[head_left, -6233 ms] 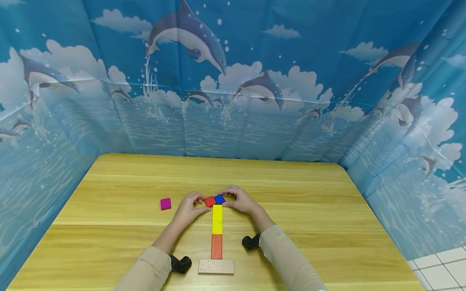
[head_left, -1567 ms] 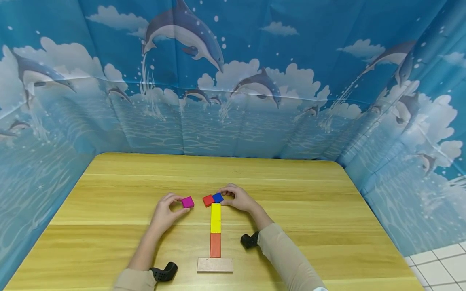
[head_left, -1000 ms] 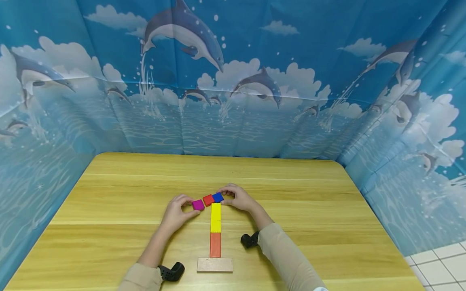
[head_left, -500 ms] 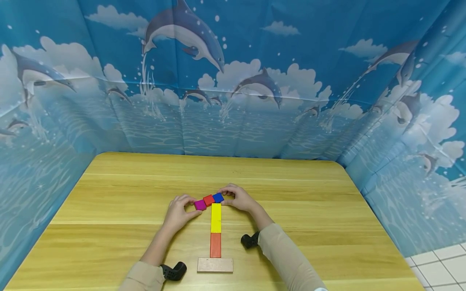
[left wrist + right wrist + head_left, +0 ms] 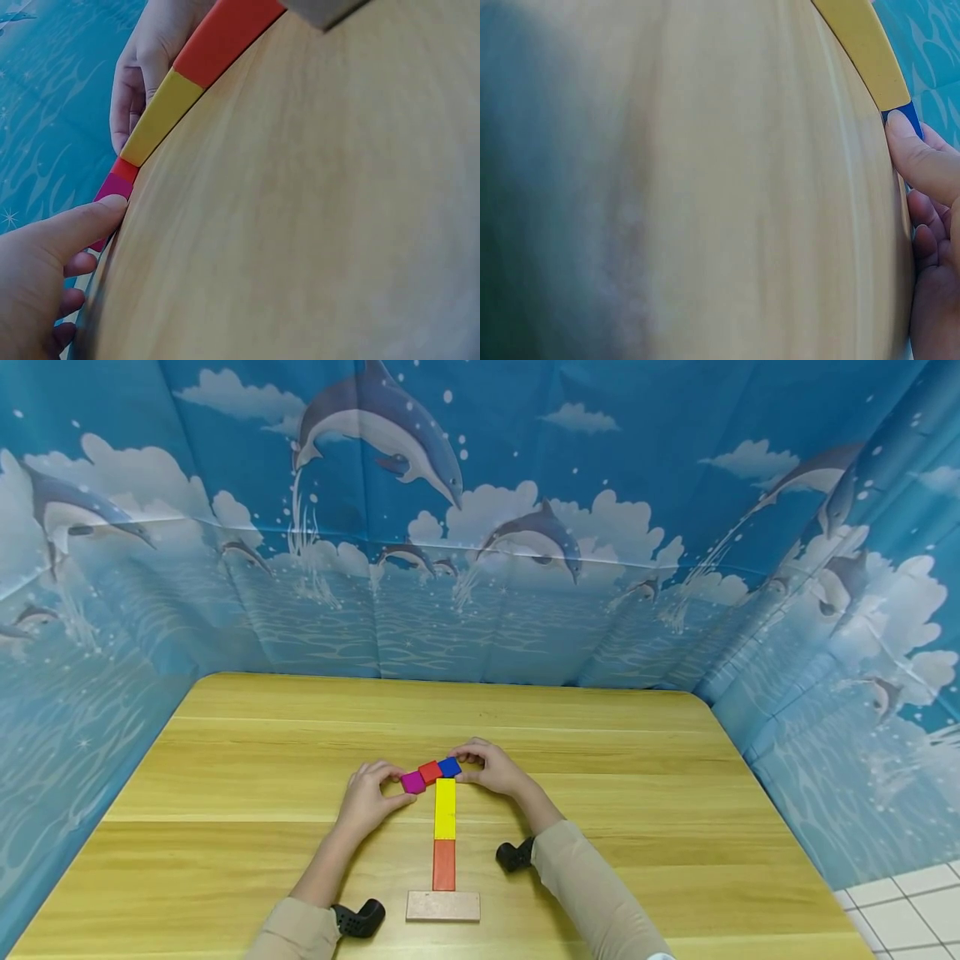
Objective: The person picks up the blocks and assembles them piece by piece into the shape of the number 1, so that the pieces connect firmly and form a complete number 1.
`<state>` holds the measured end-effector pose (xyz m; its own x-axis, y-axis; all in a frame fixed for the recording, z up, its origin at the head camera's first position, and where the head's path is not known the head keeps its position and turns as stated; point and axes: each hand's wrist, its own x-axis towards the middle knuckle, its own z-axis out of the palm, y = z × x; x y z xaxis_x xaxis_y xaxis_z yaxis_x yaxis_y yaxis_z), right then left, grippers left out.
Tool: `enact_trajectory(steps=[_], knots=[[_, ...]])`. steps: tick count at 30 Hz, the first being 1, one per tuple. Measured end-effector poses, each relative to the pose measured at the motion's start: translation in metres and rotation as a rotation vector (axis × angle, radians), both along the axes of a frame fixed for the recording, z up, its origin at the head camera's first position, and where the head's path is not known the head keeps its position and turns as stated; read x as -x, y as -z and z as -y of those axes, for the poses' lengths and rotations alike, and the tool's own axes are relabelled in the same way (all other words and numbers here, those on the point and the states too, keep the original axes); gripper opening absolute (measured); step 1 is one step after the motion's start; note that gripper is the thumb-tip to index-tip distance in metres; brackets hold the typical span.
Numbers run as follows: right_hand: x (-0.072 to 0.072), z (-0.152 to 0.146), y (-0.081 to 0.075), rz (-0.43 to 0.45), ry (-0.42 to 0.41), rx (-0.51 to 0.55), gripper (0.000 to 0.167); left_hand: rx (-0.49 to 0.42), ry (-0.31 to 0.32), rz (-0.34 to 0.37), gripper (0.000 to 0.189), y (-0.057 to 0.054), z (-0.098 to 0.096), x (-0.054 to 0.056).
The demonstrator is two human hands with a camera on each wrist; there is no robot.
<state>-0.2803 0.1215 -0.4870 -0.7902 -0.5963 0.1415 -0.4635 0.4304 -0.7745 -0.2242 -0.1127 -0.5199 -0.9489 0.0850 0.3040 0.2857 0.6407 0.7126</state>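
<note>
In the head view, my left hand (image 5: 367, 799) pinches a magenta block (image 5: 413, 782) between thumb and fingers. That block touches a red block (image 5: 430, 772), which meets a blue block (image 5: 449, 767) on its right, making a slanted row. My right hand (image 5: 491, 770) pinches the blue block at its outer side. Below the row, a long yellow block (image 5: 446, 808) runs toward an orange-red block (image 5: 444, 865), and a pale wooden block (image 5: 443, 907) lies crosswise at the near end. The left wrist view shows my thumb on the magenta block (image 5: 114, 187); the right wrist view shows my thumb on the blue block (image 5: 911, 118).
All the blocks lie on a wood-grain table (image 5: 637, 760). A blue curtain with dolphins (image 5: 480, 610) hangs behind and beside it. Black wrist devices (image 5: 360, 918) sit on both forearms, the left one near the pale block. White floor tiles (image 5: 900, 918) show at lower right.
The magenta block, first lying apart at left, was picked up by my left hand and brought right against the red block. My right hand has stayed at the blue block. The last half second shows almost no motion.
</note>
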Motion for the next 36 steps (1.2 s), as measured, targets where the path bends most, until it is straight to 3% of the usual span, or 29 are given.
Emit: enact_trajectory(steps=[2, 25, 36], knots=[[-0.0055, 0.0019, -0.0101, 0.022, -0.004, -0.001, 0.032, 0.001, 0.000, 0.002, 0.032, -0.0002, 0.0001, 0.0001], [-0.0052, 0.0015, -0.0100, 0.011, -0.013, -0.009, 0.032, -0.022, 0.016, 0.017, 0.036, 0.0021, 0.0010, 0.0019], [-0.0050, 0.0016, -0.0105, 0.017, -0.021, -0.010, 0.033, -0.011, 0.013, -0.011, 0.037, 0.0034, 0.0011, 0.0021]])
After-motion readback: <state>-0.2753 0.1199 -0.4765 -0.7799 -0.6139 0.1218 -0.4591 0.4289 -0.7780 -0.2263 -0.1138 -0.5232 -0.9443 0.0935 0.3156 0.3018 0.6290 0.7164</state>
